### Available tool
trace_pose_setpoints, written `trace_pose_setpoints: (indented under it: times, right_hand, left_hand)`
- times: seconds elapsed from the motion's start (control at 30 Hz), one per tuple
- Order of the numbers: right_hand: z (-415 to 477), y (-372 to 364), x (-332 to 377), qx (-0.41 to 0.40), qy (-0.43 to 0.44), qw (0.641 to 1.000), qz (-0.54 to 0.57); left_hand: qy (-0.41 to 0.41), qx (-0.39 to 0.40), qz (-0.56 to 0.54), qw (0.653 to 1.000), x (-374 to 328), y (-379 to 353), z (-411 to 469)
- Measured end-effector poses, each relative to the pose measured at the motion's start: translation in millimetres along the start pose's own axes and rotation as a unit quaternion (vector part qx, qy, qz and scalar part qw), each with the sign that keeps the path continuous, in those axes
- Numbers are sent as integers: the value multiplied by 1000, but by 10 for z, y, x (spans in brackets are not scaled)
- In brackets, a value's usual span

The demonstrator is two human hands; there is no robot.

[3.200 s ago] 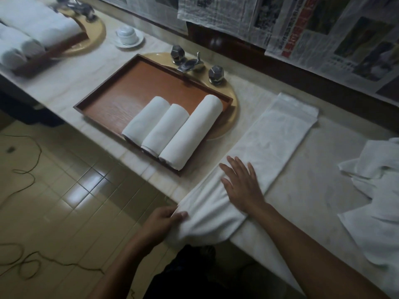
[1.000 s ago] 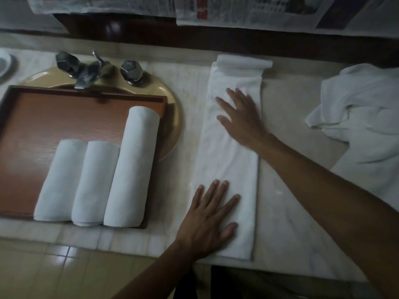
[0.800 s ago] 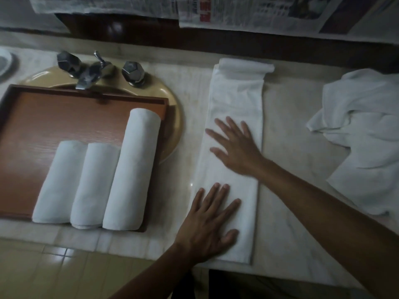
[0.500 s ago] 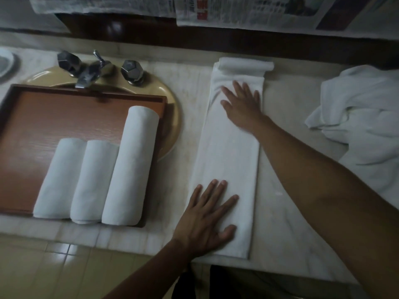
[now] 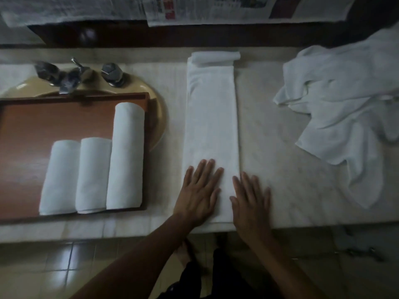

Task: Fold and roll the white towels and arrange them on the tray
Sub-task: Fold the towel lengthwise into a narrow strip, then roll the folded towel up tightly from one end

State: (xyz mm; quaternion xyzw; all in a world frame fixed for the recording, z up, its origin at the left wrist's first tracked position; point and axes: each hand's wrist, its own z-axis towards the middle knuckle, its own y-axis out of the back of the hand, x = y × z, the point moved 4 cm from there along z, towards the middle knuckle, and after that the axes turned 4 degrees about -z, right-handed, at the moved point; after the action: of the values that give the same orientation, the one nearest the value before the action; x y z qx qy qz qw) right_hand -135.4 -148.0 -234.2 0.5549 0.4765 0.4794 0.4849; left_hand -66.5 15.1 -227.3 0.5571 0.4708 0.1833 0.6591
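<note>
A white towel (image 5: 212, 117), folded into a long narrow strip, lies flat on the marble counter and runs from the front edge to the back wall. My left hand (image 5: 198, 194) presses flat on its near end with fingers spread. My right hand (image 5: 250, 203) lies flat beside it, on the strip's right edge and partly on the counter. On the brown wooden tray (image 5: 32, 126) at the left lie three rolled white towels (image 5: 92, 173) side by side, the right one longest.
A heap of loose white towels (image 5: 345, 108) lies at the right of the counter. Behind the tray is a yellowish basin (image 5: 158, 113) with a metal tap and two knobs (image 5: 73, 75). Newspaper sheets hang on the wall. Tiled floor is below the counter edge.
My right hand has slid from the far end of the strip back to the near end, beside my left hand. My left hand has stayed pressed on the near end.
</note>
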Motion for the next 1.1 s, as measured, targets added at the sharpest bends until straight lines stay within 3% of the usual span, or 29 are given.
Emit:
trace_pose_setpoints:
  times: [0.17, 0.33, 0.43, 0.53, 0.87, 1.1]
  right_hand:
    - [-57, 86, -75, -41, -47, 996, 71]
    - [-406, 229, 116, -118, 87, 979, 140]
    - [-617, 88, 144, -105, 168, 971, 134]
    - [-702, -13, 66, -88, 185, 969, 137]
    - [-722, 148, -216, -114, 190, 966, 137]
    - [-636, 299, -296, -38, 177, 972, 153]
  left_hand:
    - [11, 0, -65, 998, -50, 98, -5]
    - [-20, -61, -84, 994, -140, 305, -651]
    - [-91, -70, -90, 989, -71, 251, -1000]
    - [-145, -58, -95, 983, 11, 219, -1128]
    - [-164, 57, -40, 984, 186, 234, -1101]
    - [-144, 49, -9, 988, 107, 226, -1078]
